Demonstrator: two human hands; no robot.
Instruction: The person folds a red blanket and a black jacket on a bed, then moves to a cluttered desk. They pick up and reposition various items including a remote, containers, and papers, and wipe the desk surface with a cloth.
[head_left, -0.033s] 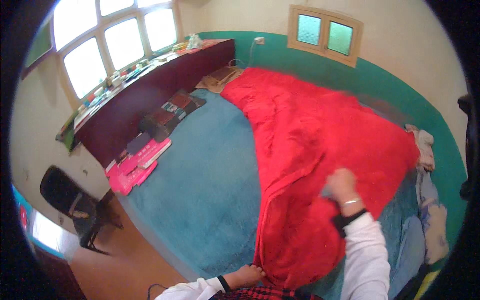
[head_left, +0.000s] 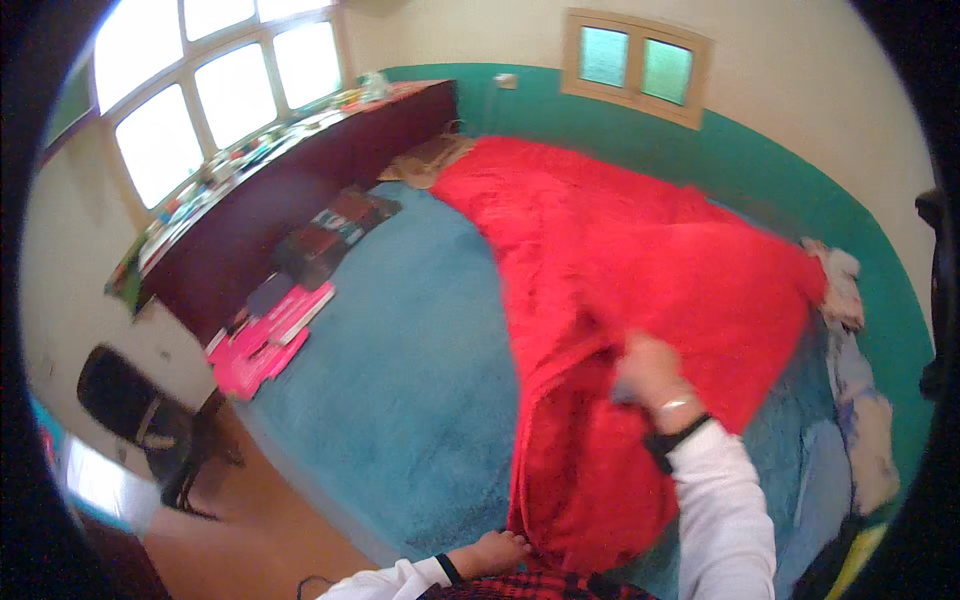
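A large red quilt point(head_left: 700, 290) lies spread and creased over the right part of a blue carpeted platform point(head_left: 400, 380). At its near left corner my left hand point(head_left: 498, 550) is closed on the edge of the cloth. My right hand point(head_left: 650, 368) is above the quilt's near middle, its fingers curled and smeared by motion. A small grey-blue thing point(head_left: 624, 391) shows at the lower side of that hand, too blurred to name. Just left of the hand the red cloth rises in a dark-shadowed fold.
A long maroon ledge point(head_left: 300, 190) with small items runs under the windows. Pink packages point(head_left: 262, 345) and dark folded things point(head_left: 330, 235) lie by it. A black chair point(head_left: 150, 415) stands on the floor at left. Folded cloths point(head_left: 850, 400) line the right wall.
My right hand has moved left and slightly up over the quilt, and the fold beside it has deepened. My left hand stays at the quilt's corner. The view has shifted slightly.
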